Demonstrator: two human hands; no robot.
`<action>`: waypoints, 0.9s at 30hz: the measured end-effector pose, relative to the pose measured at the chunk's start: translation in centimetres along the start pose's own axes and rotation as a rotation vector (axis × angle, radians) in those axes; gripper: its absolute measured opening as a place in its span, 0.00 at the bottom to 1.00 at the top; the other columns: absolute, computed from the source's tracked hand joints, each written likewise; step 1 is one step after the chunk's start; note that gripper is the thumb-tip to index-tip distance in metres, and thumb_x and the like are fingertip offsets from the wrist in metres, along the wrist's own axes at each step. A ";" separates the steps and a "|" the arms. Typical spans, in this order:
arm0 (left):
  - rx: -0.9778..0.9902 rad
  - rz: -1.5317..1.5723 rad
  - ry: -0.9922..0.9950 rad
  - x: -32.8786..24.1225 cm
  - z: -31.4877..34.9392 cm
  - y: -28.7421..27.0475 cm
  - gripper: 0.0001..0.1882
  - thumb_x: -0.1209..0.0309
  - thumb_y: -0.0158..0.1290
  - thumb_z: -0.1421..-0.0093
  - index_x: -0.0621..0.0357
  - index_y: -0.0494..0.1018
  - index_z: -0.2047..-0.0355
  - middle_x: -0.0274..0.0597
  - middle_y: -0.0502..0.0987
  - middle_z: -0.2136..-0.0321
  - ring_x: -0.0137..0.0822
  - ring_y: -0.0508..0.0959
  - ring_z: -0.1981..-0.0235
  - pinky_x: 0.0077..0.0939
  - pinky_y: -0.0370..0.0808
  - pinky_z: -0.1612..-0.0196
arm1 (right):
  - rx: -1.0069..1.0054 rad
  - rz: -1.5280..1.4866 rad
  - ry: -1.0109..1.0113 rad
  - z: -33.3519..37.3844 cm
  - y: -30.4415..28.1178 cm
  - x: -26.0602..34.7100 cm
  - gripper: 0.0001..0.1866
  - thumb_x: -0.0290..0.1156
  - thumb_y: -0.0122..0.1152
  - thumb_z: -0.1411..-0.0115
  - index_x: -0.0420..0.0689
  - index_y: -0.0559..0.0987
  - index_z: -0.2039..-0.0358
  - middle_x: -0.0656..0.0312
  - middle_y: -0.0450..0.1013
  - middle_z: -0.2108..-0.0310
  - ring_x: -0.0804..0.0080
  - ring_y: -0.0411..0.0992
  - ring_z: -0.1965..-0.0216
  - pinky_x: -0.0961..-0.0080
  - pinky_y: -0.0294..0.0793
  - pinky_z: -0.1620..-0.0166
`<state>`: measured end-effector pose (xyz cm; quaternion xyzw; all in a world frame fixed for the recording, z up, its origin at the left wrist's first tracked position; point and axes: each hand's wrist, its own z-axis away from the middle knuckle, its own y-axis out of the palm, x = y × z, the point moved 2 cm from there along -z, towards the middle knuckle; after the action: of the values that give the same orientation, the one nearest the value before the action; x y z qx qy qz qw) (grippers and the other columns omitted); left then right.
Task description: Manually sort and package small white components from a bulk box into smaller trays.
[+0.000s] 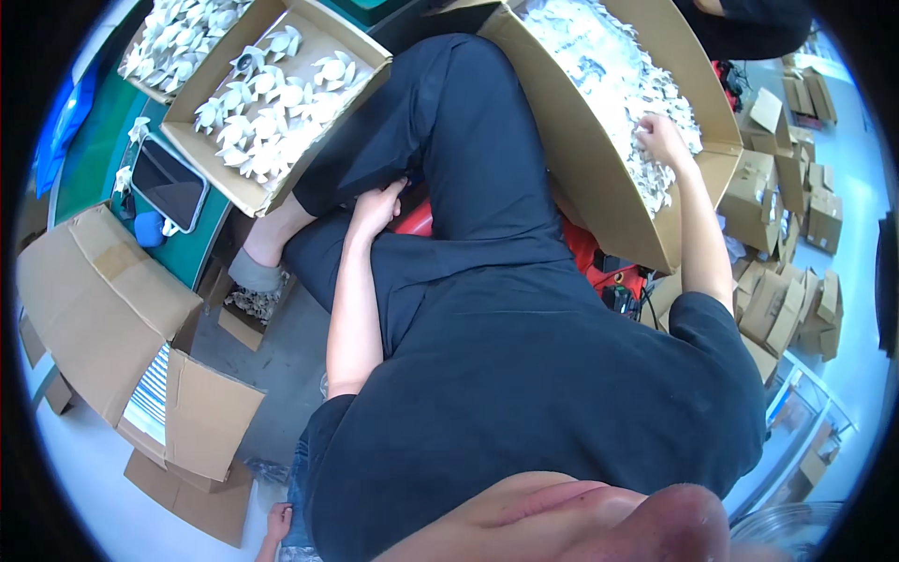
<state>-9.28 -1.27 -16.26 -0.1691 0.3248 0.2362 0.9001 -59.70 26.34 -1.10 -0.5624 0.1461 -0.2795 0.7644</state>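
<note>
My right hand (663, 140) reaches into a large cardboard box (609, 201) on the right, its fingers curled among small white bladed parts (646, 89) like fan wheels. Whether a part is between the fingertips cannot be made out. Between my legs, my left hand (376, 208) is closed beside the dark trousers (487, 122). Its fingertips meet at something small and dark that is mostly hidden. Up and left of it, a shallower cardboard box (215, 183) holds more white fan wheels (281, 94), loosely spread over its bottom.
Another box of white parts (178, 42) stands at the far left. A phone (170, 183) lies on the green tabletop (80, 178). An open carton (108, 272) is at the lower left. Stacked cartons (773, 300) line the right. Another person's hand (279, 520) shows at the bottom.
</note>
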 end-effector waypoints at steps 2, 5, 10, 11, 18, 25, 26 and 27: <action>-0.017 0.012 0.045 0.1 0.2 -0.1 0.23 0.53 0.54 0.32 0.62 0.83 0.67 0.37 0.73 0.87 0.31 0.73 0.83 0.29 0.69 0.74 | 0.062 -0.215 0.250 0.1 -0.3 -0.3 0.12 0.28 0.64 0.44 0.36 0.83 0.61 0.54 0.79 0.67 0.64 0.78 0.63 0.68 0.77 0.57; -0.058 0.047 0.133 0.0 0.5 0.0 0.23 0.52 0.54 0.33 0.62 0.83 0.68 0.39 0.74 0.87 0.32 0.74 0.83 0.31 0.69 0.74 | -0.113 -0.187 0.123 -1.1 -2.1 -2.2 0.12 0.32 0.63 0.38 0.37 0.83 0.60 0.62 0.77 0.70 0.72 0.77 0.65 0.72 0.77 0.62; -0.052 0.040 0.118 0.3 1.3 -0.2 0.21 0.53 0.53 0.33 0.61 0.83 0.65 0.40 0.76 0.85 0.34 0.75 0.82 0.32 0.71 0.73 | -0.181 -0.976 -0.048 -5.9 -11.7 8.6 0.16 0.32 0.52 0.27 0.39 0.76 0.43 0.63 0.75 0.53 0.79 0.75 0.59 0.76 0.80 0.54; -0.044 0.050 0.117 0.0 1.5 -0.2 0.21 0.54 0.53 0.33 0.61 0.83 0.65 0.40 0.76 0.85 0.34 0.76 0.81 0.32 0.71 0.72 | -0.168 -1.064 -0.161 -7.0 -13.5 11.9 0.16 0.32 0.49 0.26 0.40 0.76 0.42 0.62 0.76 0.51 0.78 0.75 0.54 0.75 0.79 0.53; -0.059 0.068 0.176 0.0 1.2 0.0 0.21 0.55 0.53 0.33 0.62 0.83 0.65 0.40 0.76 0.85 0.33 0.75 0.81 0.31 0.71 0.72 | 0.687 -1.987 -1.269 -20.4 -14.3 32.7 0.16 0.35 0.60 0.29 0.39 0.76 0.46 0.63 0.76 0.61 0.75 0.73 0.65 0.77 0.76 0.62; -0.082 0.174 0.198 1.7 0.8 -0.2 0.23 0.55 0.54 0.33 0.63 0.79 0.77 0.40 0.75 0.85 0.35 0.74 0.82 0.32 0.71 0.73 | -0.084 -1.409 -0.513 -21.5 -13.4 37.1 0.13 0.33 0.59 0.29 0.35 0.78 0.52 0.62 0.76 0.66 0.77 0.73 0.70 0.78 0.74 0.65; -0.078 0.159 0.176 1.7 0.8 -0.2 0.24 0.54 0.55 0.34 0.62 0.78 0.79 0.41 0.75 0.85 0.35 0.74 0.82 0.32 0.70 0.73 | -0.101 -1.411 -0.490 -21.4 -13.4 37.2 0.13 0.33 0.59 0.29 0.35 0.79 0.54 0.61 0.77 0.67 0.76 0.73 0.71 0.78 0.74 0.65; -0.072 0.144 0.155 1.6 0.8 -0.3 0.25 0.54 0.55 0.34 0.62 0.76 0.81 0.41 0.75 0.86 0.36 0.74 0.83 0.32 0.70 0.73 | -0.098 -1.408 -0.486 -21.3 -13.6 37.3 0.13 0.33 0.59 0.29 0.35 0.79 0.54 0.61 0.77 0.67 0.76 0.73 0.71 0.78 0.74 0.65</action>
<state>-7.64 -0.64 -16.70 -0.1956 0.3961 0.2979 0.8462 -44.81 -15.18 8.14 -0.6021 -0.4096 -0.5640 0.3894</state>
